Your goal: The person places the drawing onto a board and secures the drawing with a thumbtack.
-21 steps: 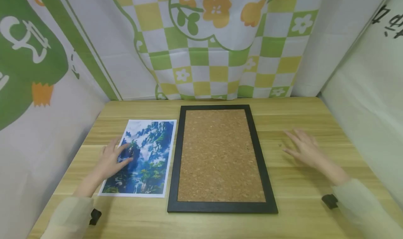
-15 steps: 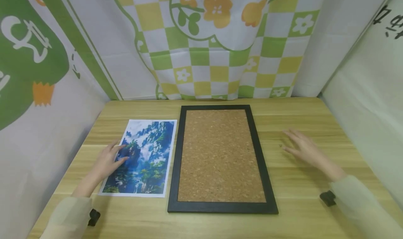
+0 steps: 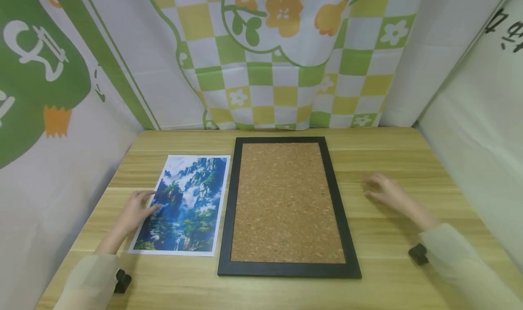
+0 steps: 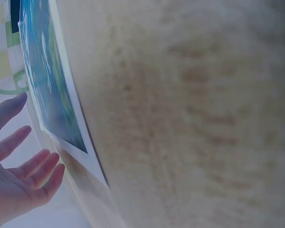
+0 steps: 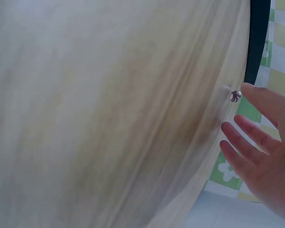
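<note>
A printed mountain landscape picture [image 3: 192, 205] with a white border lies flat on the wooden table. My left hand [image 3: 135, 210] is over its left edge, fingers loosely bent and apart; in the left wrist view nothing is between them. To the picture's right lies a cork board [image 3: 288, 203] in a black frame. On the far side of the board, my right hand [image 3: 390, 194] is low over the table. Close to its thumb and index finger is a small shiny thing [image 5: 235, 96], too small to name; from the right wrist view the fingers are not curled round it.
The wooden table [image 3: 286, 294] meets a checked, flowered cloth [image 3: 261, 87] at the back. White printed cloths hang along both sides. A black wrist camera [image 3: 122, 281] sits at the left sleeve, another black camera [image 3: 418, 254] at the right.
My left hand has drawn back slightly to the left and lower over the picture's edge. My right hand has moved left, its fingers coming closer together around the small shiny thing's spot.
</note>
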{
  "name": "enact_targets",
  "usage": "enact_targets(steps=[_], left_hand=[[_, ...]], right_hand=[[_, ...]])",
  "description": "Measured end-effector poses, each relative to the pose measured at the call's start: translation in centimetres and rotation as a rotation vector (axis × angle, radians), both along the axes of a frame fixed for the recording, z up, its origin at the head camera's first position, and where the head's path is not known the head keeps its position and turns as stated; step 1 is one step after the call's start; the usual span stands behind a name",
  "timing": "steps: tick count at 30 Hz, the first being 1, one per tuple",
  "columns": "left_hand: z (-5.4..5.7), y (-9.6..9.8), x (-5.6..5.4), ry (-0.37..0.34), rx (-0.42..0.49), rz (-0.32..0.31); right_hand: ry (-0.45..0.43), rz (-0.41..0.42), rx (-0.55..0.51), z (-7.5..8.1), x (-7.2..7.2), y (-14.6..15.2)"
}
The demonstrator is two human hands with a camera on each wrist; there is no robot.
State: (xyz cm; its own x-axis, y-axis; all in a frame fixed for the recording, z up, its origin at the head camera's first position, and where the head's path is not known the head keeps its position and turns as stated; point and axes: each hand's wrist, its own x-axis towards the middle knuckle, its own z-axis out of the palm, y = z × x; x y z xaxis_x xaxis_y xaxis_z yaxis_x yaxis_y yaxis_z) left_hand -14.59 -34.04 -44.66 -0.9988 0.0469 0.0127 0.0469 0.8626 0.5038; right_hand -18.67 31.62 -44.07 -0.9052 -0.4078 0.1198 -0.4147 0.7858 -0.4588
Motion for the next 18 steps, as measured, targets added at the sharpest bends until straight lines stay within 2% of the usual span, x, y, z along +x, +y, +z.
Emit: enact_targets(steps=[4, 12, 18], left_hand=[[-0.25, -0.4, -0.12, -0.027, 0.035, 0.001], [-0.72, -0.89, -0.42, -0.068, 0.042, -0.019], [-0.9, -0.95, -0.59, -0.126, 0.06, 0.006]], right_hand=[[-0.012, 0.003, -0.004, -0.24, -0.24, -0.03], [-0.04, -0.006, -0.009, -0.36, -0.76, 0.0], [-0.026, 0.0, 0.004, -0.03, -0.72, -0.35]])
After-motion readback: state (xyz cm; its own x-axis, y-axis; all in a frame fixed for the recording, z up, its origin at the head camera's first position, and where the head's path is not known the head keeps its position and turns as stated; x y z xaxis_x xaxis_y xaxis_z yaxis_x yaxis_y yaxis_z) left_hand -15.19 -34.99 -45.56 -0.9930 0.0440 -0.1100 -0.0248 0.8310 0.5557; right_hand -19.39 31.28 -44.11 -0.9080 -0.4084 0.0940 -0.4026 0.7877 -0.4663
